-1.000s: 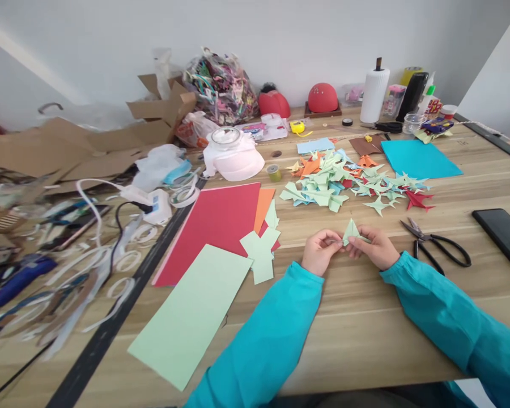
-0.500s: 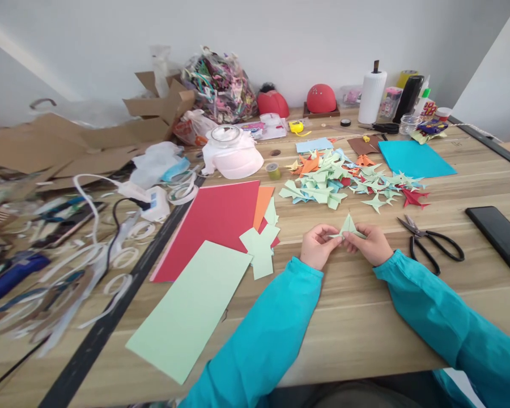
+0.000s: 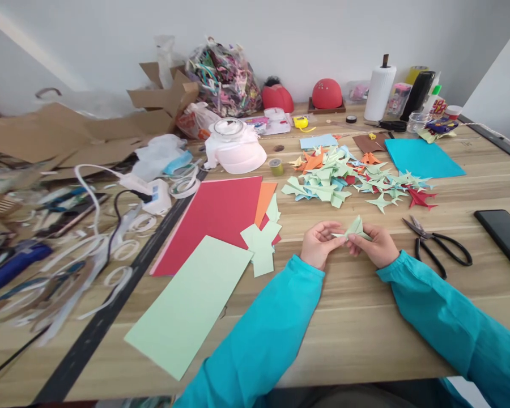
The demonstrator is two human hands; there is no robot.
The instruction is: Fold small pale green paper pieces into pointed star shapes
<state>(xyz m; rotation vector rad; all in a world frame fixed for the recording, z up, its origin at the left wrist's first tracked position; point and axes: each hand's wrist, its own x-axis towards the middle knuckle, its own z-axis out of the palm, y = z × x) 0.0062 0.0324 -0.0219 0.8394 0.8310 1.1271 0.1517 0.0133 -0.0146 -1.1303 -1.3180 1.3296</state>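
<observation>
Between my two hands is a pale green folded paper piece [image 3: 356, 226], its pointed middle standing up. My left hand [image 3: 318, 243] pinches its left tip between thumb and fingers. On the other side my right hand [image 3: 374, 245] grips the lower right part, thumb in front, and hides some of the folds. Beyond my hands lies a heap of folded paper pieces [image 3: 329, 175], mostly pale green with some orange, blue and red. Black-handled scissors [image 3: 440, 241] rest to the right of my right hand.
Left of my hands lie loose green paper pieces [image 3: 263, 249], a long green sheet [image 3: 191, 306] and red sheets [image 3: 216, 215]. A phone [image 3: 504, 235] is at the far right. A blue sheet [image 3: 425, 158] lies behind the scissors. Cables and strips [image 3: 102, 249] clutter the left side.
The folded paper has turned and tilted a little to the right in my fingers. My right hand has shifted slightly; both hands keep hold. The view has moved slightly.
</observation>
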